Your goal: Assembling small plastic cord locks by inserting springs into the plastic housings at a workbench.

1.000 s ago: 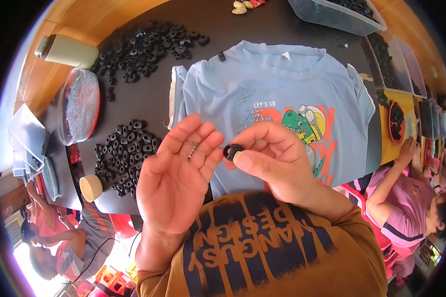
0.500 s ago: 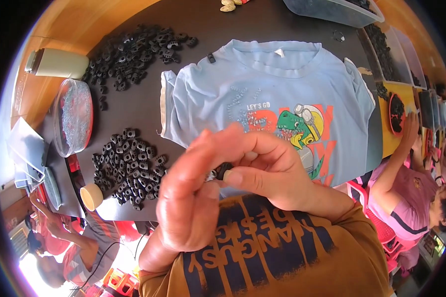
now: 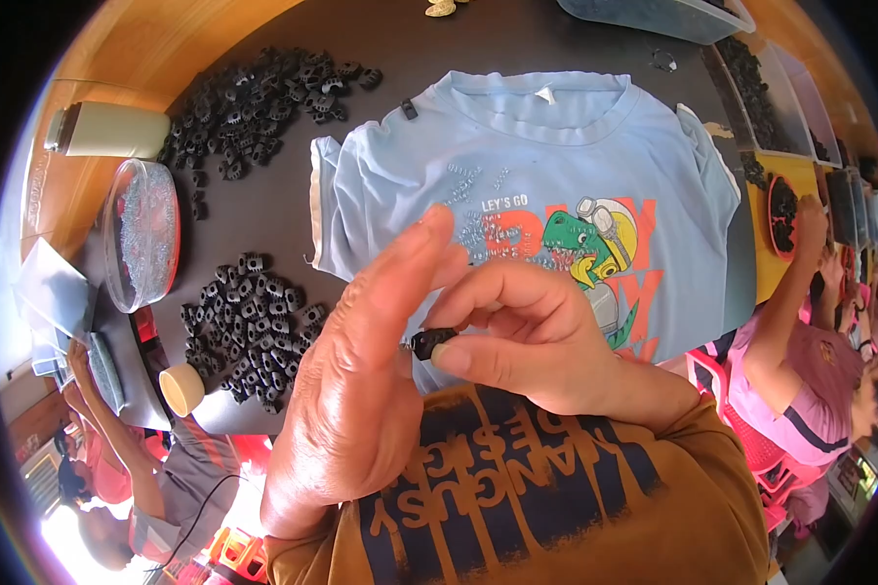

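Observation:
My right hand pinches a small black plastic cord lock between thumb and fingers, in front of my chest. Close beside it is my left hand, its fingers stretched out and its thumb side by the piece. A tiny silver bit, perhaps a spring end, shows between that hand and the cord lock; whether the left thumb touches it is hidden. Beyond my hands a light blue T-shirt lies spread on the dark table, with many small clear or silvery springs scattered on its print.
On the left are two heaps of black pieces, a round clear tub of springs, a jar and a tan lid. Plastic bins stand at far right. A co-worker in pink sits right; others sit lower left.
My left hand's fingers have straightened and drawn back from over the cord lock, so the piece shows more plainly. My right hand still pinches it in nearly the same place.

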Action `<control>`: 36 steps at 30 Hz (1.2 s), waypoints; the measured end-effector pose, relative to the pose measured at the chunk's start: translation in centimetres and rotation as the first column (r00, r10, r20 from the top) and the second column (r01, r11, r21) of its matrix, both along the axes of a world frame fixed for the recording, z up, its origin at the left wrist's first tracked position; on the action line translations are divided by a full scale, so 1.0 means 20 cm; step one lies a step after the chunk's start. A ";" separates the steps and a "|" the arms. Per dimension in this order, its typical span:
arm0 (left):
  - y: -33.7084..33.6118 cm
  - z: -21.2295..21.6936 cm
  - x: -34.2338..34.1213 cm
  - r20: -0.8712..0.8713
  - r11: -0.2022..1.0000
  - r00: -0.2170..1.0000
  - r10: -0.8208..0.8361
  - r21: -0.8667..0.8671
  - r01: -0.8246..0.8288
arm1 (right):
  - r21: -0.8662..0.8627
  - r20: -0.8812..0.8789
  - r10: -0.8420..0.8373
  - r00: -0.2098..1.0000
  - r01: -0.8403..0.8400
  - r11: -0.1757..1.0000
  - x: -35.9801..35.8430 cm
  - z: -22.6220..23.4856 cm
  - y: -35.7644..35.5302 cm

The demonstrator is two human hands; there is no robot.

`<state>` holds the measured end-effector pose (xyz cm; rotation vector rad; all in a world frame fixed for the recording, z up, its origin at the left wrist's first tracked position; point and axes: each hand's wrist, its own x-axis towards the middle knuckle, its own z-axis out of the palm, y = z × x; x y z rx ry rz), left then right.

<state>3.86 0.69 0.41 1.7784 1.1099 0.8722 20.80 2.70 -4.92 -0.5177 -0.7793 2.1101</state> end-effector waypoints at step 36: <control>-0.08 -0.10 0.02 -0.343 0.951 0.939 0.020 0.296 0.088 | 0.100 0.077 0.092 0.993 -0.100 0.990 0.02 0.01 0.01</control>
